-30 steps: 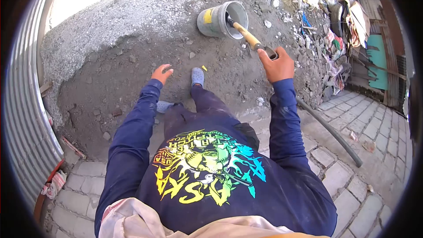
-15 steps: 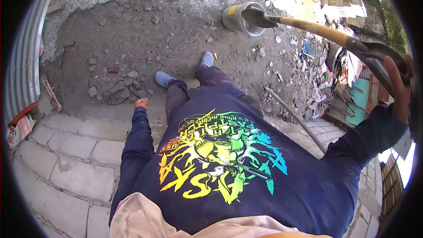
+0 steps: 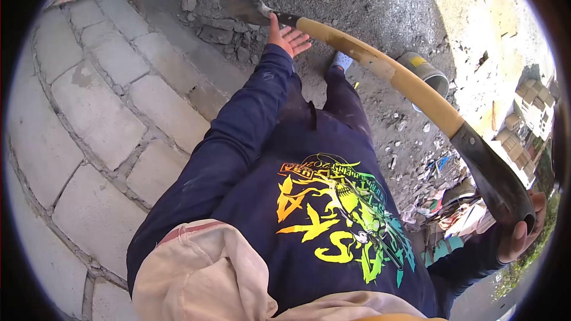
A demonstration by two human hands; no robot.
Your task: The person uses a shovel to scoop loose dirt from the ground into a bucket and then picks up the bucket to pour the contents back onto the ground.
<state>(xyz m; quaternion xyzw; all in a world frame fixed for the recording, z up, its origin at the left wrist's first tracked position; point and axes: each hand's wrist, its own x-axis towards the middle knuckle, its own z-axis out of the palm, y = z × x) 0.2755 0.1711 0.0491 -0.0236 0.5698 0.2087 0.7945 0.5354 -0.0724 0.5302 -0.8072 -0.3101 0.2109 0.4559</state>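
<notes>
A shovel (image 3: 351,46) with a wooden shaft lies across the view, its metal blade (image 3: 247,8) at upper left and its dark handle end at lower right. My right hand (image 3: 524,232) is closed around the handle end. Close beneath the neck of the shovel, my left hand (image 3: 288,38) has its fingers stretched out, the thumb beside the neck; whether it touches cannot be made out. A grey bucket (image 3: 433,75) with a yellow patch sits on the ground behind the shaft, partly hidden by it.
Grey block paving (image 3: 98,101) covers the left side. Loose stones (image 3: 217,34) lie near the blade on dark gravelly soil. Mixed rubbish (image 3: 464,208) is heaped at right, with stacked blocks (image 3: 535,95) farther off. One light clog (image 3: 342,59) shows by the shaft.
The shovel blade has come out of the bucket and swung left. My left hand has risen from my side to the shovel's neck. My right hand has moved lower in view, and the view has turned.
</notes>
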